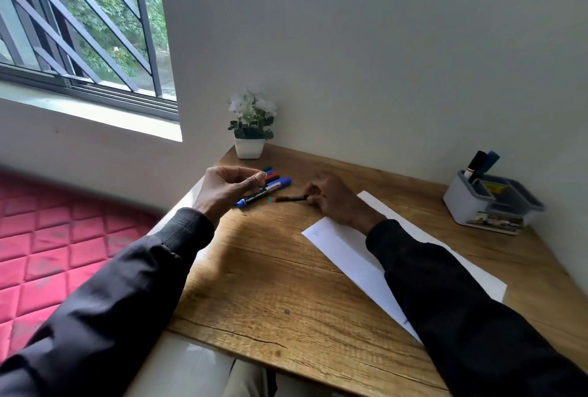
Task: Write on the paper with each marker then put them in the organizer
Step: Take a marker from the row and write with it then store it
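1. slim black marker (288, 198) with a green end, lying nearly level low over the desk (270, 285), between the blue marker (267, 191) and the paper (343, 253); cannot tell whether touching the wood.
2. gripped at its right end by the right hand (334, 199), fingers curled and bunched round it, knuckles up.
3. left hand (222, 189) raised just left of the blue marker, fingers loosely bent towards the thumb, forefinger tip close to the thumb, nothing held.
4. blue marker capped, flat on the desk, slanting from near-left to far-right.
5. small heap of other markers (272, 175) just behind it, partly hidden by the left hand; green, red and dark caps showing.
6. paper white, lying at a slant under the right forearm.
7. grey and white organizer (471, 205) at the far right by the wall, well apart from both hands, with two markers (477, 161) standing in its back left compartment.
8. white potted plant (249, 129) in the far corner; barred window (79, 30) at upper left; red quilted surface (47, 237) left of the desk.
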`<action>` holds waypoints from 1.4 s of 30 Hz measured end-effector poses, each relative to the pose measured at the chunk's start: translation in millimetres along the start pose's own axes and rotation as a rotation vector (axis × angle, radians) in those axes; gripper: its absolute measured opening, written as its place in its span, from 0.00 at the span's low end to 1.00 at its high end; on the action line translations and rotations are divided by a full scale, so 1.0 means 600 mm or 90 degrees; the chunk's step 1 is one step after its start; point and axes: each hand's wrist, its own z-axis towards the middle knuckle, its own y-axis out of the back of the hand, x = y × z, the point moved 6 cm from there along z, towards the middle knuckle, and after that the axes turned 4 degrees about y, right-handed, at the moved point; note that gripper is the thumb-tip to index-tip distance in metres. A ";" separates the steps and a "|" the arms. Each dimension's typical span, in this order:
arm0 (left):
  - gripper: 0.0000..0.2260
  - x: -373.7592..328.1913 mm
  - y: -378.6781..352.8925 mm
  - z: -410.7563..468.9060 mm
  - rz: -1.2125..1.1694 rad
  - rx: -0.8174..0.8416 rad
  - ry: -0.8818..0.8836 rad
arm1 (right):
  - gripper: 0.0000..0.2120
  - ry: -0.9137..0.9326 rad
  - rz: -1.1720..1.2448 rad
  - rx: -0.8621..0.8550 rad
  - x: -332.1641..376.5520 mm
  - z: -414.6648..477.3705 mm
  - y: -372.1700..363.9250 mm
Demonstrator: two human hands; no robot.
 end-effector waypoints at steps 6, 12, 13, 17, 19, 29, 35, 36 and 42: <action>0.10 -0.001 -0.066 0.013 0.013 0.040 -0.018 | 0.04 -0.127 0.315 -0.208 -0.059 -0.051 0.076; 0.14 -0.017 -0.162 0.020 0.084 0.165 -0.057 | 0.02 -0.156 0.630 -0.287 -0.069 -0.103 0.111; 0.15 -0.024 -0.178 0.019 0.099 0.178 -0.081 | 0.01 -0.154 0.656 -0.285 -0.065 -0.109 0.112; 0.08 -0.049 -0.231 0.016 0.170 0.219 -0.167 | 0.01 -0.140 0.670 -0.274 -0.054 -0.128 0.119; 0.08 -0.058 -0.246 0.019 0.196 0.234 -0.204 | 0.02 -0.132 0.690 -0.263 -0.049 -0.132 0.128; 0.12 -0.087 -0.277 0.023 0.229 0.266 -0.273 | 0.16 -0.171 0.701 -0.260 -0.062 -0.125 0.157; 0.08 -0.078 -0.269 0.027 0.307 0.255 -0.294 | 0.18 -0.107 0.689 -0.160 -0.053 -0.125 0.158; 0.07 -0.075 -0.266 0.030 0.325 0.247 -0.295 | 0.18 -0.098 0.683 -0.137 -0.050 -0.125 0.157; 0.06 -0.049 -0.217 0.060 0.337 0.247 -0.237 | 0.24 -0.135 0.641 -0.060 -0.043 -0.141 0.195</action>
